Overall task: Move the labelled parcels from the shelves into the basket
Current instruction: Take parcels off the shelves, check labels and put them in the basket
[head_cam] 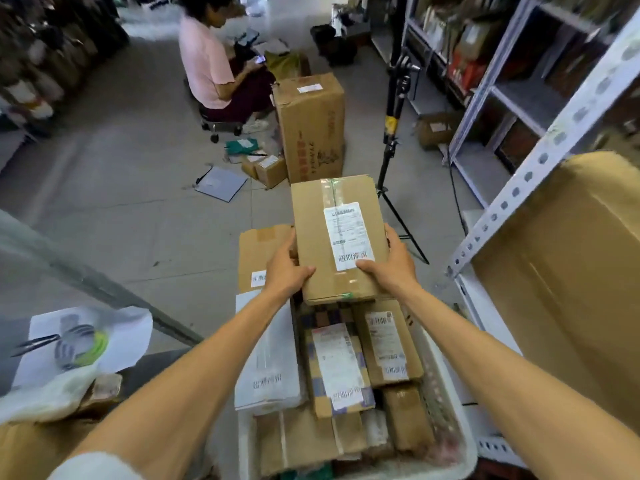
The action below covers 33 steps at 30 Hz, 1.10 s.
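A brown cardboard parcel (311, 216) with a white shipping label and green tape is held flat in mid-air over the far end of the white basket (453, 407). My left hand (285, 270) grips its near left corner, my right hand (393, 263) its near right edge. The basket below holds several labelled parcels, among them a white one (268, 358) and two brown ones (337, 368) (386, 344). Metal shelves (540, 157) stand to the right.
A large brown box (568, 271) fills the near right shelf. A tall carton (311, 126) and small parcels (266, 168) lie on the floor ahead. A seated person (214, 64) is further back. A black tripod (393, 133) stands beside the shelves. A white bag (79, 341) lies at left.
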Each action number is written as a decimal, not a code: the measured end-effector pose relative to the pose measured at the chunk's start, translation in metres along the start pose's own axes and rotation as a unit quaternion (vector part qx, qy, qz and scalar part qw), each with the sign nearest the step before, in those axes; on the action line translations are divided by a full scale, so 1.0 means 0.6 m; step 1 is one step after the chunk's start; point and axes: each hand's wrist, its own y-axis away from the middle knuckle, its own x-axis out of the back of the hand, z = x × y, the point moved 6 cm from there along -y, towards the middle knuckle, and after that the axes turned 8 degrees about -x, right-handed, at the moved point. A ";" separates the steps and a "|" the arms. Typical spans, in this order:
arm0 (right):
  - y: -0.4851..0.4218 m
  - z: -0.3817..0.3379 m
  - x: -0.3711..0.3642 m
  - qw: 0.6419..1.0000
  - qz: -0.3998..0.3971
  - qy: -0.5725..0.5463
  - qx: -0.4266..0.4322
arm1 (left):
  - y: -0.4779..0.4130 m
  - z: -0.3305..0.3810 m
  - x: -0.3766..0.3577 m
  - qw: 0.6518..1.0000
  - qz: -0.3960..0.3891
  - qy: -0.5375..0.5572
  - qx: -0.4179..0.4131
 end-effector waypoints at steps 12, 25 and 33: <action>-0.114 0.042 -0.090 0.997 -0.037 0.042 -0.054 | -0.120 -0.116 -0.029 0.997 -0.029 -0.069 0.017; -0.106 0.056 -0.086 0.988 -0.083 0.124 -0.034 | -0.100 -0.129 -0.059 0.981 -0.070 -0.183 -0.005; -0.048 0.033 -0.056 0.974 -0.073 0.213 0.000 | -0.051 -0.065 -0.029 0.955 -0.097 -0.281 -0.008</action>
